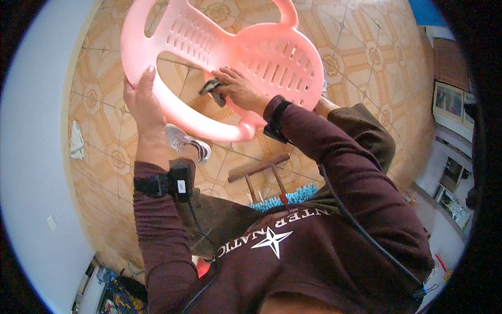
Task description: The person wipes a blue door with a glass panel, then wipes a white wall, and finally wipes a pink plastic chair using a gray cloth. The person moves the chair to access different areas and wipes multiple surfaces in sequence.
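Note:
A pink plastic chair [184, 114] with slotted panels and curved arms is held tilted in front of me. My left hand [145, 98] grips its outer curved frame, with the thumb on top. Against the inner side of the chair, near where the slotted panels meet, is my right hand [239, 88], holding a crumpled dark grey cloth [215, 91]. Part of the cloth hangs into the opening beneath the arm. The fingers of the right hand rest on the pink plastic.
Patterned tiles [106, 137] cover the floor, with a white cloth [77, 140] near the left wall. Below the chair are my shoe [180, 141], a brown wooden frame [261, 168] and a blue fluffy item [298, 196]. Shelving [451, 196] stands at the far right.

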`<action>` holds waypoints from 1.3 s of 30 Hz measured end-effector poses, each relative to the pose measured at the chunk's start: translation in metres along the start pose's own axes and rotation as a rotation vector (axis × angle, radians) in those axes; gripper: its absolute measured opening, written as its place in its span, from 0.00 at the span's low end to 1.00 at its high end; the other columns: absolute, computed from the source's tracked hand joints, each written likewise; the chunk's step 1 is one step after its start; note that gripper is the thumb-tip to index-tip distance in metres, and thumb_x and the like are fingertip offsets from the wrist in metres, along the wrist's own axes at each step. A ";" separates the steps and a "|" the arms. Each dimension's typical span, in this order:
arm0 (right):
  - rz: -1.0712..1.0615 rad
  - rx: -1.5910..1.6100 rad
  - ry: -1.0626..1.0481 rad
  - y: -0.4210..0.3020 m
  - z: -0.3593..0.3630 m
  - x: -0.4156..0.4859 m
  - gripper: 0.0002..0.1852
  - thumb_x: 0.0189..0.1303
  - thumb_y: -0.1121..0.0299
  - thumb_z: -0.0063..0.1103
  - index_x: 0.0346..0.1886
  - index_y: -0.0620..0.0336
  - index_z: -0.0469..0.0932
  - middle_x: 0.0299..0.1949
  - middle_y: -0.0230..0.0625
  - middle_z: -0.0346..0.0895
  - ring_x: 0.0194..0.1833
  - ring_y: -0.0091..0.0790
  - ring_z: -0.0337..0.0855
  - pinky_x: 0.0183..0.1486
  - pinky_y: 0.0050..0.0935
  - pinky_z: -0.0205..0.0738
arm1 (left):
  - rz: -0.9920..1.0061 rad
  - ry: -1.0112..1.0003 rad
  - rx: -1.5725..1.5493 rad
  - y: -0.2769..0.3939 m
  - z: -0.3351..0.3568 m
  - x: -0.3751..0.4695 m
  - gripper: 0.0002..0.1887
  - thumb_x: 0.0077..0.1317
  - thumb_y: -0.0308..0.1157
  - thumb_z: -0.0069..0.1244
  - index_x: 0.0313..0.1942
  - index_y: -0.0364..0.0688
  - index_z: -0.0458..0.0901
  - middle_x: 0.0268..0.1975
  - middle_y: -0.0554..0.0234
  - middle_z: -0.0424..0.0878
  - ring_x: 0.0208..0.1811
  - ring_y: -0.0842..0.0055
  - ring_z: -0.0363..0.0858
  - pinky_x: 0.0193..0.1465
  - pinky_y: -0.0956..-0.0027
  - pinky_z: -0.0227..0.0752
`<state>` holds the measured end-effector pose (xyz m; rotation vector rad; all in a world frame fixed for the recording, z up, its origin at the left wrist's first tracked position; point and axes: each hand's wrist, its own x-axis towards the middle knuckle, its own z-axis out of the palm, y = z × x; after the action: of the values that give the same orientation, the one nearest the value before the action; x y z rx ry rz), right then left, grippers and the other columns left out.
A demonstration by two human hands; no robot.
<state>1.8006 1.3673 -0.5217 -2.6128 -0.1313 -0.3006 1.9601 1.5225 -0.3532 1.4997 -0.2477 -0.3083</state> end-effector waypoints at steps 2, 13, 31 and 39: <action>-0.057 0.109 -0.037 -0.007 -0.009 -0.022 0.26 0.45 0.75 0.54 0.52 0.46 0.77 0.64 0.37 0.63 0.67 0.46 0.59 0.70 0.46 0.48 | -0.001 0.009 0.022 0.001 0.002 -0.001 0.22 0.60 0.31 0.54 0.52 0.30 0.72 0.47 0.57 0.78 0.48 0.74 0.75 0.54 0.72 0.65; 0.170 0.053 -0.420 0.008 -0.128 -0.179 0.19 0.46 0.80 0.52 0.43 0.53 0.82 0.60 0.41 0.69 0.65 0.48 0.64 0.68 0.45 0.57 | 0.068 -0.032 0.020 -0.012 0.006 0.005 0.18 0.61 0.31 0.54 0.49 0.31 0.75 0.43 0.59 0.80 0.44 0.74 0.77 0.51 0.71 0.68; 0.655 -0.030 0.231 0.098 -0.133 -0.102 0.20 0.57 0.75 0.51 0.55 0.50 0.77 0.54 0.35 0.74 0.56 0.41 0.71 0.61 0.36 0.62 | -0.082 -0.052 0.046 -0.005 0.002 -0.003 0.16 0.63 0.32 0.52 0.47 0.34 0.70 0.26 0.61 0.79 0.28 0.77 0.76 0.34 0.73 0.70; 0.011 -0.485 0.297 0.121 -0.074 0.026 0.19 0.55 0.76 0.48 0.50 0.56 0.78 0.53 0.38 0.75 0.59 0.38 0.70 0.60 0.34 0.64 | -0.108 -0.101 -0.072 0.000 0.005 -0.002 0.18 0.62 0.31 0.53 0.50 0.35 0.70 0.31 0.64 0.76 0.30 0.79 0.74 0.35 0.75 0.70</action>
<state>1.8296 1.2270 -0.5100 -2.9978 0.0689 -0.7965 1.9565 1.5184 -0.3533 1.4308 -0.2346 -0.4755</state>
